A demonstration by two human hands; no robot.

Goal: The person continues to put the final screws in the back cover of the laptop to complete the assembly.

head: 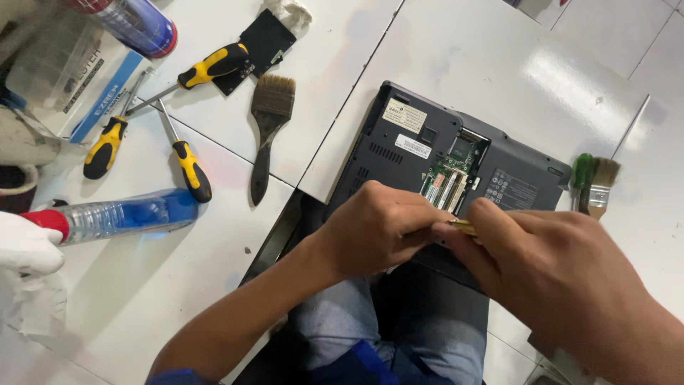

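A dark grey laptop [406, 146] lies upside down, partly on a white table and partly over my lap. Its memory bay is uncovered and green memory boards [445, 187] show inside. My left hand [374, 228] rests on the laptop's near edge with its fingers pinched together. My right hand [541, 264] meets it from the right. Between their fingertips sits a small brass-coloured piece [462, 227]; what it is I cannot make out. Both hands hide the laptop's near edge.
Three yellow-and-black screwdrivers [189, 165] and a dark paintbrush [267, 128] lie on the left table. A clear bottle with blue liquid and a red cap [121, 215] lies near a white cloth [25, 246]. A green-handled brush [595, 182] lies at right.
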